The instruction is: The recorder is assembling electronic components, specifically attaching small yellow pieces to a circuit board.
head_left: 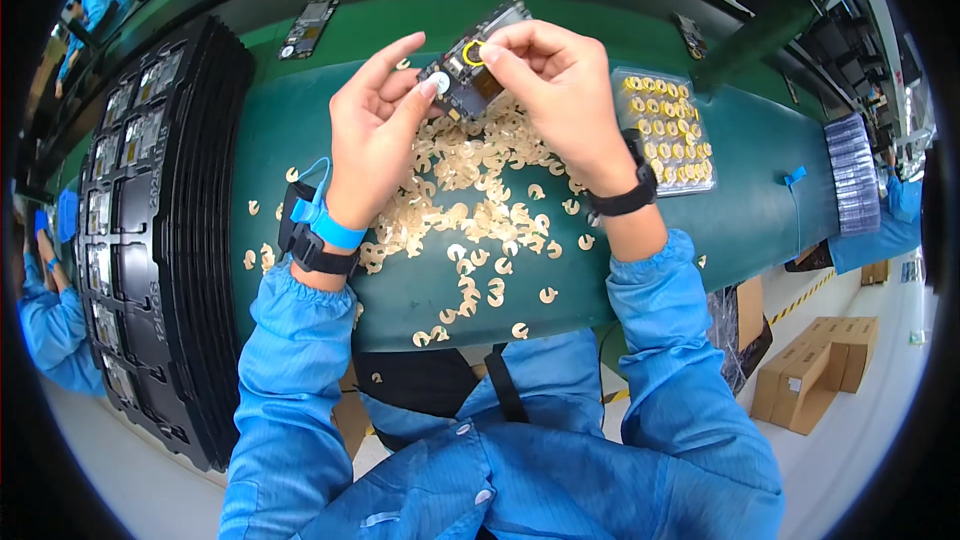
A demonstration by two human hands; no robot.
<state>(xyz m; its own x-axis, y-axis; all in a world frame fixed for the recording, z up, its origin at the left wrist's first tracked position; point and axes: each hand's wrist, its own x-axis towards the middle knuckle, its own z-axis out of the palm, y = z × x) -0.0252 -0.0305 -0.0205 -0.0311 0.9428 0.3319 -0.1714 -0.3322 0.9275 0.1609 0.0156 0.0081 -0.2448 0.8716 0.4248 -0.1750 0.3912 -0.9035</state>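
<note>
My left hand (372, 130) grips a dark, flat electronic module (482, 90) by its lower left end, tilted above the table. A white round spot shows near my left thumb. The thumb and forefinger of my right hand (565, 75) are pinched at a yellow ring (467, 52) on the module's upper face; whether the ring is held or only pressed I cannot tell. Under both hands spreads a heap of small cream C-shaped pieces (470, 165), with strays around it. To the right of my right wrist lies a clear tray (708, 155) holding rows of yellow ring parts.
Tall stacked black trays (165, 240) with modules in some pockets stand at the left. Two more modules, one at the back left (308, 28) and one at the back right (690, 35), lie apart. Stacked clear trays (852, 175) sit at the green table's (560, 305) right end. Co-workers' blue sleeves show leftward.
</note>
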